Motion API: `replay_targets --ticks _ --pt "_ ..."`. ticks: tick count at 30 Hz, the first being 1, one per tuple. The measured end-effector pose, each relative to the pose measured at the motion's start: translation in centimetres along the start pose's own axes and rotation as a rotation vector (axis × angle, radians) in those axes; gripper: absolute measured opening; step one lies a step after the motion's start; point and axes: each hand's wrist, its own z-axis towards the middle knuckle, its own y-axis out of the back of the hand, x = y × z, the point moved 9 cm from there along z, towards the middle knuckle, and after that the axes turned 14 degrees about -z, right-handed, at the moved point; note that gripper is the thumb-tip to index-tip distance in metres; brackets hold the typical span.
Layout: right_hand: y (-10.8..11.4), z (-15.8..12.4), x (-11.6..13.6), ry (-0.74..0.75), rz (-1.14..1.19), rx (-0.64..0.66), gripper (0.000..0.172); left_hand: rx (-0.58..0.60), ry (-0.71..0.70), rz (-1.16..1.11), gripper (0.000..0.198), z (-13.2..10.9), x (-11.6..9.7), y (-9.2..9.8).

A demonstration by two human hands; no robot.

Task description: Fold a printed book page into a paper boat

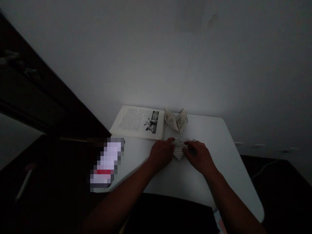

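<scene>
step in hand: a fold is being pressed, by my reading, into the small printed paper (179, 150), which lies on the tabletop (219, 162) near its middle, between the two hands.
left hand (162, 152): fingers curled, their tips pinching the paper's left edge.
right hand (198, 156): fingers bent down and closed on the paper's right edge, covering part of it.
next move calls for: probably a firm hold on one side while the other side's crease is run flat; the light is dim, so matching the edges will likely go by touch.
folded papers: two, the one being worked and a winged folded piece (175, 120) standing near the wall, well apart from the hands.
open book (137, 123): one, flat at the back left, just beside the winged piece.
blurred-out object (107, 164): one, at the tabletop's left edge.
hands: two, both the person's own.
</scene>
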Motion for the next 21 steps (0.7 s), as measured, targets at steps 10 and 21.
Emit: replay_targets --ticks 10,21 --pt "-0.7 0.0 0.3 0.022 -0.095 0.065 0.022 0.022 0.01 0.194 0.03 -0.4 -0.7 0.1" --pt "-0.5 -0.1 1.6 0.086 -0.206 0.073 0.024 0.112 -0.179 0.21 0.026 -0.7 -2.4 -0.8"
